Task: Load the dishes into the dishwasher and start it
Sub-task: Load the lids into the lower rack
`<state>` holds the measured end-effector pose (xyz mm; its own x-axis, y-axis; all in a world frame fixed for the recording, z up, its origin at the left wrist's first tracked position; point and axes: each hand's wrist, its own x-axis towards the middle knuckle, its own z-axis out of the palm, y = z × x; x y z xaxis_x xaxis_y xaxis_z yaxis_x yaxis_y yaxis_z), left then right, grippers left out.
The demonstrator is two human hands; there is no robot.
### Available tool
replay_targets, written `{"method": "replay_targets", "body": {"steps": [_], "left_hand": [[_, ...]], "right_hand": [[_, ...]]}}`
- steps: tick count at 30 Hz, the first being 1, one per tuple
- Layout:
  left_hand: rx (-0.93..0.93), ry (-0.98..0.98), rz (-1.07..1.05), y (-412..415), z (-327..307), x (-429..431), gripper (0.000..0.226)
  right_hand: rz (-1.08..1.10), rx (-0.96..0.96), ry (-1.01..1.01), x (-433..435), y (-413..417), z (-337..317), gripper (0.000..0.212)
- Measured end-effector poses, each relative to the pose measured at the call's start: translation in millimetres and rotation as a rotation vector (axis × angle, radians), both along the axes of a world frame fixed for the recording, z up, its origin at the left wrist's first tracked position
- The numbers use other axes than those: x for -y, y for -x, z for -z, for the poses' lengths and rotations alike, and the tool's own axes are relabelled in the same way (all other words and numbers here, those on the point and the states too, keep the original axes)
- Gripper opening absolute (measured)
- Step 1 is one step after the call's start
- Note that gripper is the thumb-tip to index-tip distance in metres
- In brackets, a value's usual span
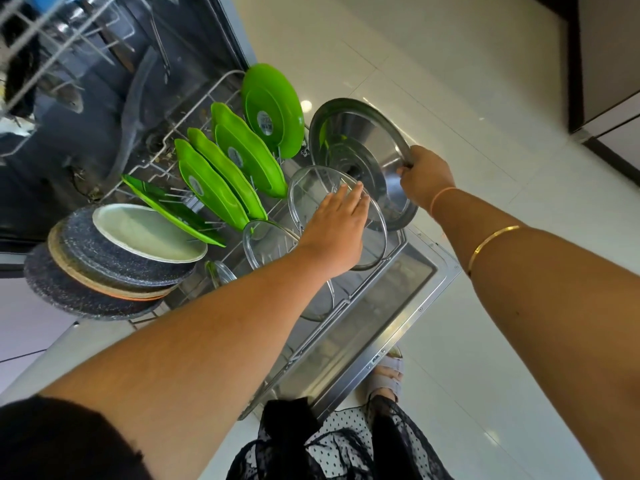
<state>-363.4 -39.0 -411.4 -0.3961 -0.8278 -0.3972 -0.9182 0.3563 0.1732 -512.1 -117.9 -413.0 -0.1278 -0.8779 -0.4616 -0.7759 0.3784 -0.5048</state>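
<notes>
Three plate stickers (266, 123) unreadable; right fingers (404, 174) grip lid (360, 133), left fingers (349, 199) straight on bowl (311, 188).

The wire lower rack (214, 86) sits over the open dishwasher door (415, 292). Green plates (207, 188) lean in a row between its tines. Speckled dark dishes (104, 271) and 1 white plate (149, 233) fill its left end, glass bowls (270, 244) and 1 upright steel lid (346, 133) its right.
</notes>
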Motion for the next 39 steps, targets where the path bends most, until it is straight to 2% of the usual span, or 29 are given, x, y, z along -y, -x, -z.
{"method": "replay_targets", "body": {"steps": [4, 9, 13, 17, 22, 25, 30, 39], "left_hand": [[0.002, -0.024, -0.034, -3, -4, -5, 0.060], [0.000, -0.039, -0.067, -8, -10, -13, 0.061], [0.005, -0.033, -0.086, -14, -10, -16, 0.061], [0.010, -0.053, -0.119, -17, -9, -23, 0.062], [-0.007, -0.078, -0.167, -16, -11, -33, 0.063], [-0.012, -0.079, -0.180, -17, -12, -38, 0.063], [-0.015, -0.062, -0.197, -21, -9, -41, 0.063], [-0.037, -0.079, -0.195, -12, -8, -38, 0.062]], "right_hand": [[-0.068, -0.054, -0.137, -1, 4, -7, 0.025], [0.002, -0.017, -0.205, -10, 8, -6, 0.026], [0.022, 0.081, -0.124, -12, 2, -10, 0.035], [0.117, 0.122, 0.064, -12, -5, -14, 0.048], [0.031, 0.083, 0.033, -17, -6, -15, 0.027], [0.078, 0.006, 0.068, -11, 0, -16, 0.028], [0.185, -0.018, 0.188, -2, 12, -27, 0.031], [0.183, 0.009, 0.205, 9, 18, -29, 0.026]]}}
